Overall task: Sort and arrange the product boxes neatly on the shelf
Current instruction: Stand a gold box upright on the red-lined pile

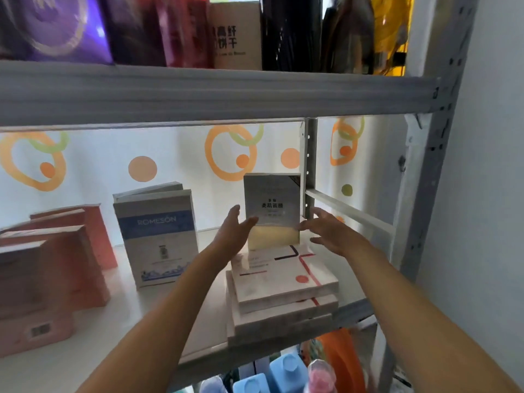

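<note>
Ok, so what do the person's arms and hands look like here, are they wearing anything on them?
Both arms are bare as far as the picture shows: no sleeves, gloves or watch in view. The left hand and the right hand show no rings or bracelets that I can make out, though the picture is a little soft. No markings or straps are visible on either forearm.

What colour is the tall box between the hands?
Silver-grey on top, pale yellow at the bottom, seen in the head view.
</note>
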A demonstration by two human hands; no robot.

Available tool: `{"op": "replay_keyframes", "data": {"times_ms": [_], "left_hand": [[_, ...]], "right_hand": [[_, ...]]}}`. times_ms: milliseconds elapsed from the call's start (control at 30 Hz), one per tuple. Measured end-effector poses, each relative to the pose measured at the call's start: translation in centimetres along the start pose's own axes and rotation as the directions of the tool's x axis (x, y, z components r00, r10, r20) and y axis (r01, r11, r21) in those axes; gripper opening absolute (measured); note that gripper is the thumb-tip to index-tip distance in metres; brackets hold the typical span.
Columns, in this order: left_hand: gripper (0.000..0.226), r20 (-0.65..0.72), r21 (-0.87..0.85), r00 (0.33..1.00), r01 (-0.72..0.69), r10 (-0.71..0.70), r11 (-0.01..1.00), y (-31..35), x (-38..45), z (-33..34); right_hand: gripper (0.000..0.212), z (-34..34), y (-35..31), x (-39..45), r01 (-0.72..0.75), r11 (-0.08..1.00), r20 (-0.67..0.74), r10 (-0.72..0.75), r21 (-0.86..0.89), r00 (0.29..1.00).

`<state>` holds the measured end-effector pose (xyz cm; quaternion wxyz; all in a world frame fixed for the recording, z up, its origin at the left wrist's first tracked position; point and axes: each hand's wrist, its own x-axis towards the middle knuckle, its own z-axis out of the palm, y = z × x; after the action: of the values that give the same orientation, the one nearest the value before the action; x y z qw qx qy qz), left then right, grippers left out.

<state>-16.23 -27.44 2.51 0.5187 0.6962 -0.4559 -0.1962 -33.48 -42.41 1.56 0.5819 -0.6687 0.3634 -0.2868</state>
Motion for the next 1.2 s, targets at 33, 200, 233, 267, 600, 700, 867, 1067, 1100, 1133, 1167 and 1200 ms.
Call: {"op": "replay_keyframes", "data": {"times_ms": [33, 200, 233, 267, 600, 700, 867, 1067, 1100, 1133, 1167, 1200], "left_hand": [[0.073, 0.007, -0.029, 1.000, 0.020, -0.020, 0.999, 0.2, 0.6, 0.1], [0.095, 0.065, -0.114, 0.995, 0.077, -0.070, 0.990, -0.8, 3.7, 0.8], [0.097, 0.077, -0.123, 0.993, 0.093, -0.084, 0.988, -1.1, 4.2, 0.8], [0.097, 0.088, -0.133, 0.991, 0.108, -0.097, 0.985, -1.4, 4.6, 0.9], [0.078, 0.170, -0.173, 0.980, 0.128, -0.099, 0.977, -2.5, 6.5, 0.3], [0.061, 0.175, -0.166, 0.981, 0.114, -0.084, 0.980, -2.0, 6.6, 0.4], [0.053, 0.139, -0.208, 0.986, 0.120, -0.092, 0.971, -1.6, 6.3, 0.9], [0.079, 0.068, -0.144, 0.991, 0.128, -0.119, 0.981, -2.9, 6.6, 1.9], [0.083, 0.050, -0.136, 0.990, 0.137, -0.131, 0.981, -2.6, 6.1, 1.7], [0.084, 0.026, -0.131, 0.990, 0.144, -0.142, 0.981, -1.9, 5.2, 1.3], [0.083, 0.005, -0.126, 0.987, 0.158, -0.158, 0.979, -1.5, 4.6, 1.0], [0.081, -0.017, -0.124, 0.984, 0.177, -0.180, 0.976, -1.2, 4.2, 0.8]], "right_hand": [[0.071, 0.0, 0.4, 0.6, 0.007, 1.000, 0.031, -0.007, 0.005, 0.999], [0.121, -0.1, 1.6, 3.9, 0.032, 0.998, 0.144, -0.040, 0.061, 0.989], [0.121, 0.0, 1.6, 4.2, 0.039, 0.996, 0.161, -0.050, 0.075, 0.986], [0.117, 0.0, 1.6, 4.5, 0.051, 0.995, 0.180, -0.065, 0.083, 0.982], [0.076, 0.9, 1.9, 7.7, 0.145, 0.988, 0.347, -0.157, 0.060, 0.925], [0.070, 0.9, 2.1, 8.5, 0.137, 0.987, 0.381, -0.161, 0.088, 0.910], [0.074, 0.8, 2.1, 8.8, 0.125, 0.983, 0.438, -0.174, 0.137, 0.882], [0.065, 1.7, 1.6, 8.0, 0.214, 0.970, 0.522, -0.242, 0.116, 0.818], [0.064, 2.0, 1.4, 7.9, 0.214, 0.969, 0.550, -0.244, 0.120, 0.799], [0.063, 2.4, 1.2, 7.8, 0.209, 0.970, 0.581, -0.241, 0.123, 0.777], [0.062, 2.8, 1.1, 7.7, 0.200, 0.972, 0.610, -0.234, 0.125, 0.757], [0.062, 3.2, 0.9, 7.7, 0.189, 0.974, 0.633, -0.225, 0.125, 0.741]]}}
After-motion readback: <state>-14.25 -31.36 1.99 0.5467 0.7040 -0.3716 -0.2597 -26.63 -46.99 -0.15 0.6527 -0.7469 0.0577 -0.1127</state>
